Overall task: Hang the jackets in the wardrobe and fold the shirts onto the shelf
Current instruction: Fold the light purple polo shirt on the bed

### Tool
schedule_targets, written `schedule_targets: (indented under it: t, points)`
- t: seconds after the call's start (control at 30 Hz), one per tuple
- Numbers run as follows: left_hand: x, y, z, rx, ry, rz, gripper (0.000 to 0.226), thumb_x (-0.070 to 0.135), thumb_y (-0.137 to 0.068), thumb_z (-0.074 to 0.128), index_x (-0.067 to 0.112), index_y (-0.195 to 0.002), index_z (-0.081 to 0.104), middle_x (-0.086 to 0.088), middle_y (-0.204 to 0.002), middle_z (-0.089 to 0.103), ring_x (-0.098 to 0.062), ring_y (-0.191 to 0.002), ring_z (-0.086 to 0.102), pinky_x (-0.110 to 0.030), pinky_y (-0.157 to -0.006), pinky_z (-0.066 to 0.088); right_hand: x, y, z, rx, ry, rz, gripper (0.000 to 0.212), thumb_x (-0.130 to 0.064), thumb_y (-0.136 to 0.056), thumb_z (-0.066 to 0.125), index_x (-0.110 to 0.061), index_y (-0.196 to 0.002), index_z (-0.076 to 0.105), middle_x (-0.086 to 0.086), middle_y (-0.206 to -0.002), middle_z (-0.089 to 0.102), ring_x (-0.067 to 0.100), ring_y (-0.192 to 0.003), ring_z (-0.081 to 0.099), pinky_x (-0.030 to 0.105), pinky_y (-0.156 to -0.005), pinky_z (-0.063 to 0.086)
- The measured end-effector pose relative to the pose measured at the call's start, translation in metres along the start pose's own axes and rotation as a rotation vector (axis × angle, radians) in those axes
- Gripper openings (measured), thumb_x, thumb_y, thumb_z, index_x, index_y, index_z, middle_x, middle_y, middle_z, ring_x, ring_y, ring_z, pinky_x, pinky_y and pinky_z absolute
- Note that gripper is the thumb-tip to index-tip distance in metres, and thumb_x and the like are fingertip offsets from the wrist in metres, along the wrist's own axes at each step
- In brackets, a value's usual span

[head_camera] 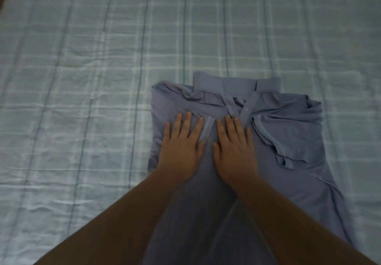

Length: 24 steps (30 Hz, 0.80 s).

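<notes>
On the bed, right of its middle: a blue-grey shirt [299, 182] lies flat on the checked sheet [92, 79], and its near end runs out of view under the forearms.
Shirt, look: thin, plain blue-grey cloth. It is smooth down the middle and creased near the top, where the button strip [247, 107] shows small pale buttons.
Shirt, folds: both sides are turned in over the body, and the sleeve [288, 141] on the right lies bunched across it.
Left hand [181, 147]: palm down with the fingers straight and slightly spread. It presses flat on the shirt's left half and grips nothing.
Right hand [233, 147]: also flat with straight fingers, just beside the left hand, its fingertips touching the button strip. It holds nothing.
Edges and room: wide bare sheet lies to the left of the shirt and beyond the collar [226, 83]. A narrower band of sheet lies on the right. A dark strip shows at the far left corner, and I cannot tell what it is.
Direction: the collar points away from the person.
Long axis: it runs near to far, roughly along the sheet's long stripes.
</notes>
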<state>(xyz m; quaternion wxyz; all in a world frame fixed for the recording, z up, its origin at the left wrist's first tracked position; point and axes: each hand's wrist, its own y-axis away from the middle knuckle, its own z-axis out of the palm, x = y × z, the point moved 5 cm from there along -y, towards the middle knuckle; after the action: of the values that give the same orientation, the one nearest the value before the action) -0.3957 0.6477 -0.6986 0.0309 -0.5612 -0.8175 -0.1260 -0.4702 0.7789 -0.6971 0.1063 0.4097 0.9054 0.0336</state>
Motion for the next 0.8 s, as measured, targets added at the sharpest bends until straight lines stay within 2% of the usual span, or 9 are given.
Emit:
schedule_targets:
  t: [0.1, 0.2, 0.3, 0.37, 0.47, 0.53, 0.6, 0.7, 0.8]
  points:
    - [0.001, 0.0, 0.009, 0.007, -0.035, -0.005, 0.062, 0.05, -0.101, 0.025, 0.023, -0.157, 0.023, -0.011, -0.164, 0.02, -0.033, -0.151, 0.015, -0.058, -0.119, 0.016, 0.0, 0.0, 0.005, 0.002, 0.02, -0.004, 0.063, -0.044, -0.101, 0.027, -0.018, -0.158, 0.017, 0.007, -0.166, 0.012, 0.024, -0.153, 0.006, 0.053, -0.122, 0.011]
    - [0.002, -0.002, -0.003, 0.057, 0.014, -0.042, 0.058, 0.047, -0.1, 0.031, 0.022, -0.152, 0.036, -0.011, -0.16, 0.03, -0.033, -0.149, 0.022, -0.058, -0.118, 0.02, 0.0, -0.003, -0.014, 0.054, -0.101, 0.002, 0.059, -0.041, -0.098, 0.032, -0.017, -0.152, 0.035, 0.007, -0.161, 0.029, 0.025, -0.15, 0.021, 0.05, -0.121, 0.02]
    - [0.005, -0.019, -0.032, 0.206, 0.174, -0.03, 0.044, 0.03, -0.094, 0.047, 0.008, -0.13, 0.059, -0.018, -0.136, 0.055, -0.038, -0.132, 0.044, -0.051, -0.112, 0.032, 0.023, -0.017, -0.051, 0.222, -0.335, 0.025, 0.037, -0.026, -0.092, 0.046, -0.013, -0.122, 0.061, 0.009, -0.132, 0.058, 0.03, -0.122, 0.052, 0.042, -0.104, 0.039]
    - [0.009, -0.043, -0.055, 0.283, 0.3, -0.027, 0.035, 0.015, -0.09, 0.049, 0.003, -0.121, 0.06, -0.018, -0.122, 0.059, -0.037, -0.117, 0.053, -0.041, -0.106, 0.038, 0.055, -0.034, -0.073, 0.325, -0.426, 0.111, 0.023, -0.014, -0.089, 0.051, -0.012, -0.108, 0.063, 0.009, -0.112, 0.062, 0.031, -0.104, 0.055, 0.036, -0.092, 0.04]
    - [0.011, -0.094, -0.081, 0.208, 0.488, -0.182, 0.035, 0.007, -0.092, 0.051, 0.005, -0.127, 0.052, -0.018, -0.124, 0.051, -0.036, -0.108, 0.055, -0.039, -0.096, 0.038, 0.104, -0.067, -0.096, 0.368, -0.491, 0.301, 0.019, -0.008, -0.089, 0.052, -0.008, -0.106, 0.061, 0.014, -0.108, 0.058, 0.035, -0.098, 0.055, 0.033, -0.086, 0.039]
    - [0.009, -0.126, -0.088, 0.136, 0.479, -0.351, 0.038, 0.018, -0.093, 0.054, 0.004, -0.128, 0.047, -0.02, -0.125, 0.047, -0.04, -0.107, 0.055, -0.043, -0.09, 0.042, 0.127, -0.091, -0.102, 0.279, -0.445, 0.461, 0.024, -0.018, -0.094, 0.053, -0.004, -0.114, 0.056, 0.02, -0.116, 0.055, 0.04, -0.099, 0.057, 0.039, -0.084, 0.043]
    - [0.006, -0.151, -0.089, 0.053, 0.419, -0.501, 0.047, 0.034, -0.095, 0.055, 0.004, -0.128, 0.043, -0.022, -0.128, 0.048, -0.041, -0.114, 0.054, -0.045, -0.09, 0.043, 0.142, -0.113, -0.099, 0.08, -0.356, 0.601, 0.042, -0.038, -0.099, 0.047, 0.0, -0.116, 0.052, 0.026, -0.118, 0.055, 0.043, -0.103, 0.057, 0.043, -0.083, 0.044]
    - [0.001, -0.177, -0.077, -0.105, 0.325, -0.564, 0.061, 0.051, -0.089, 0.058, 0.005, -0.127, 0.047, -0.022, -0.131, 0.053, -0.04, -0.12, 0.054, -0.042, -0.094, 0.045, 0.149, -0.137, -0.093, -0.129, -0.303, 0.682, 0.066, -0.061, -0.094, 0.042, 0.0, -0.118, 0.053, 0.026, -0.12, 0.059, 0.042, -0.111, 0.057, 0.044, -0.088, 0.045]
    - [-0.008, -0.182, -0.068, -0.207, 0.325, -0.591, 0.062, 0.041, -0.085, 0.066, 0.005, -0.13, 0.045, -0.02, -0.133, 0.054, -0.037, -0.122, 0.054, -0.039, -0.095, 0.046, 0.15, -0.151, -0.09, -0.163, -0.309, 0.618, 0.05, -0.043, -0.087, 0.06, -0.003, -0.116, 0.058, 0.024, -0.12, 0.062, 0.041, -0.113, 0.059, 0.04, -0.09, 0.047]
